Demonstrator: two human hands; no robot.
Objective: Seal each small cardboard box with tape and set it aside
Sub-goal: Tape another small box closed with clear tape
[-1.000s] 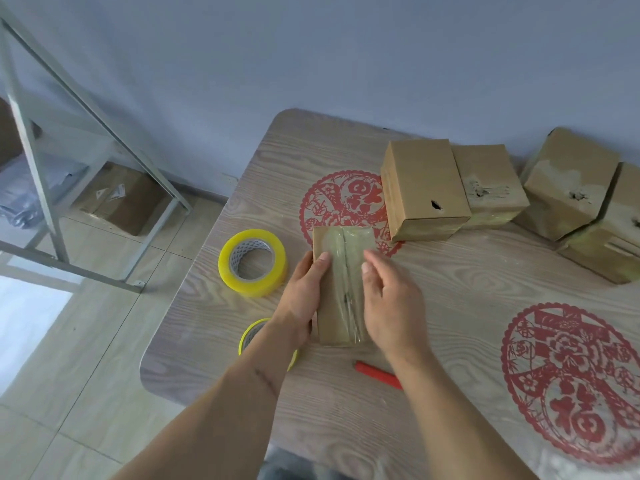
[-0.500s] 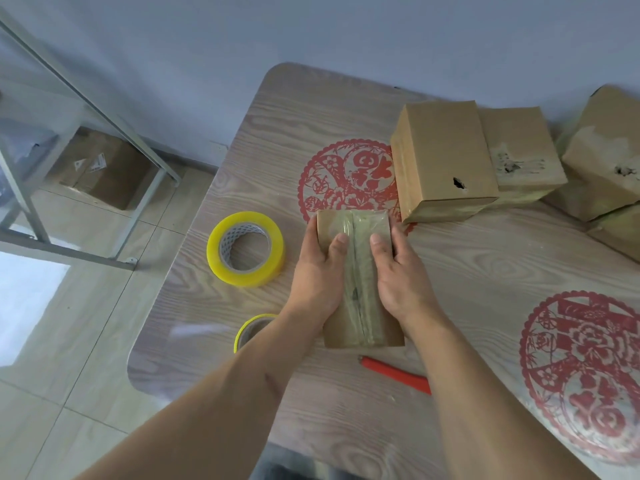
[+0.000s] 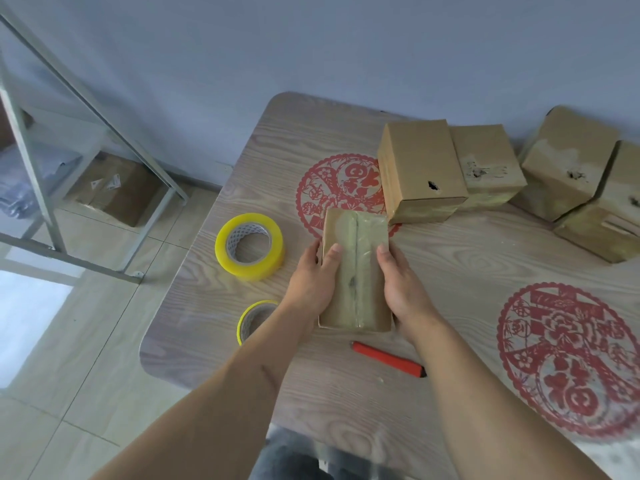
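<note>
Now both hands, left hand (image 3: 313, 282) and right hand (image 3: 401, 282), hold the taped cardboard box (image 3: 355, 268) on the counter (image 3: 467, 271), fingers (image 3: 334, 252) lying along its top. Just left of the box sit 2 yellow tape rolls (image 3: 249, 245).

Left hand (image 3: 311, 285) and right hand (image 3: 401, 285) clasp a taped box (image 3: 355, 271) on the table (image 3: 485, 271); yellow tape roll (image 3: 249, 245) lies left.

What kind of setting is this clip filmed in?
Probably a home or small informal packing spot, not a warehouse: a wood-grain table with red paper-cut decals, tape rolls, taped cardboard boxes against a plain wall, and a metal rack on tiled floor.
</note>
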